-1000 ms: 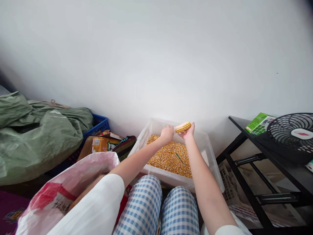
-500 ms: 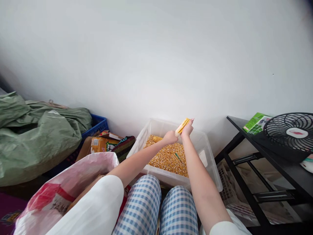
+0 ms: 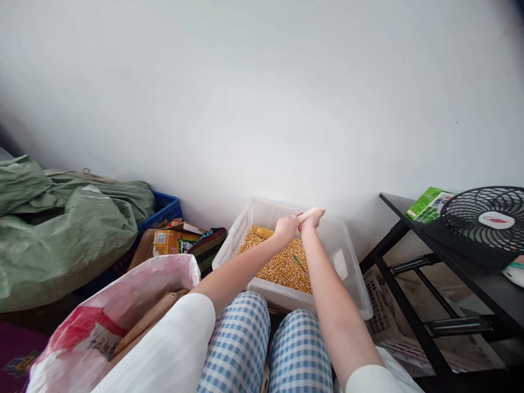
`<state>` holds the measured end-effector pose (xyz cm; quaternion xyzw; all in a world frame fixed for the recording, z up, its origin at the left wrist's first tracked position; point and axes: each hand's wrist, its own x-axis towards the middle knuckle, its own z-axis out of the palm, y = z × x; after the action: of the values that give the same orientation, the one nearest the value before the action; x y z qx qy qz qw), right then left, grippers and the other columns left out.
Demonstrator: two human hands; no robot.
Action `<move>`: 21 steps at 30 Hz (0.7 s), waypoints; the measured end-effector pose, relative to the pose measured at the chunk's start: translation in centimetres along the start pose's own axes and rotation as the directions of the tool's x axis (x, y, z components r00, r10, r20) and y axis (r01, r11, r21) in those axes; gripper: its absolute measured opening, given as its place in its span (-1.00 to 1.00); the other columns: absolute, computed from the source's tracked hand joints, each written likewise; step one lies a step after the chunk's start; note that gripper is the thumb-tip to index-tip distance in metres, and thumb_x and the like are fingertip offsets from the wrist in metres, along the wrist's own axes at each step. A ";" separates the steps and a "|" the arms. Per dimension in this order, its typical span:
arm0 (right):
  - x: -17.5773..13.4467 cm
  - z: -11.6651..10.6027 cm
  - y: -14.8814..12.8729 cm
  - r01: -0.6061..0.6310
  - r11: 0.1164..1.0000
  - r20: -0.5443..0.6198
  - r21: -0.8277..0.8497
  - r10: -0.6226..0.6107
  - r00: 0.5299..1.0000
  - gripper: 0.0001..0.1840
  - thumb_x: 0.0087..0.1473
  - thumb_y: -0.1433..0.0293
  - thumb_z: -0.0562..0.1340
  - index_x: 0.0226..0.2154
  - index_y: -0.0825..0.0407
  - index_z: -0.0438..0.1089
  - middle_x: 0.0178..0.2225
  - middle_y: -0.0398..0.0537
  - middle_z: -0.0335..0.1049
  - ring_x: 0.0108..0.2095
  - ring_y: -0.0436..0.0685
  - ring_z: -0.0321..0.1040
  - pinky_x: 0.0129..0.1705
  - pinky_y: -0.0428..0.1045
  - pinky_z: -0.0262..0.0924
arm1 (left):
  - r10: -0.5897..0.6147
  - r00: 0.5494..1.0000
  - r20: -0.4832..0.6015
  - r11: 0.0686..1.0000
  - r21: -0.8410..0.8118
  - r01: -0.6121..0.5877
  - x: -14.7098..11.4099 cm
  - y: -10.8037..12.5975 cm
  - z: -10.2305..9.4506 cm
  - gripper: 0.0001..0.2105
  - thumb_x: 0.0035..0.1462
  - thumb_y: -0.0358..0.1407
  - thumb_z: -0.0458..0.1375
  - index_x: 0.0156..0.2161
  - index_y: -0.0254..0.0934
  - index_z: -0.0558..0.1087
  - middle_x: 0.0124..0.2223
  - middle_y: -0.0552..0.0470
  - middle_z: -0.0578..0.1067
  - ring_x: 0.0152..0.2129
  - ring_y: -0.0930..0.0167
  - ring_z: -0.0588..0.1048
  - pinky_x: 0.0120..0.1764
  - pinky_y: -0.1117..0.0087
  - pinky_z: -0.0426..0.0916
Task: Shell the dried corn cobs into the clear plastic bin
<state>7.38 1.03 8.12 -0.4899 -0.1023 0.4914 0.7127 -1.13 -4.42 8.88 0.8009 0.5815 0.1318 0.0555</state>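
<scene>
Over the far part of a clear plastic bin (image 3: 270,286), both hands meet at a corn cob (image 3: 310,214) whose pale, bare side now faces up. My left hand (image 3: 287,227) is closed round its near left end. Cupped under the other end, my right hand (image 3: 313,221) grips it, its fingers partly hidden. Loose yellow kernels (image 3: 282,271) fill the bottom of the bin. Another cob with kernels (image 3: 265,232) lies on them near the back left. A thin green-handled tool (image 3: 299,262) rests on the kernels below my hands.
A white and red plastic bag (image 3: 77,327) holding bare cobs (image 3: 149,316) stands at left. Behind it are a green sack (image 3: 73,234), a blue crate (image 3: 166,206) and an orange box (image 3: 168,242). At right, a black table (image 3: 454,259) carries a fan (image 3: 491,219) and a green box (image 3: 429,204).
The cob has turned, so its bare pale side shows instead of the yellow rows, and it lies flatter. My left hand has shifted slightly along it.
</scene>
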 end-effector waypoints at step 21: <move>2.7 -2.4 -0.9 0.059 0.990 0.188 -0.130 -0.034 0.982 -0.55 0.01 0.02 -0.18 -0.50 0.02 0.13 -0.63 -0.14 0.22 -0.57 0.04 0.30 -0.56 -0.04 0.24 | -0.038 0.999 0.033 0.996 -0.082 0.041 -0.3 -2.8 0.6 -0.75 0.09 -0.42 -0.03 -0.08 -0.41 0.26 -0.24 -0.26 0.45 -0.20 0.24 0.44 -0.17 0.27 0.29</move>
<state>10.83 1.73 6.73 -0.4866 -0.2124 0.5100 0.6767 -3.66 -3.77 7.56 0.7883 0.5903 0.1418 0.1002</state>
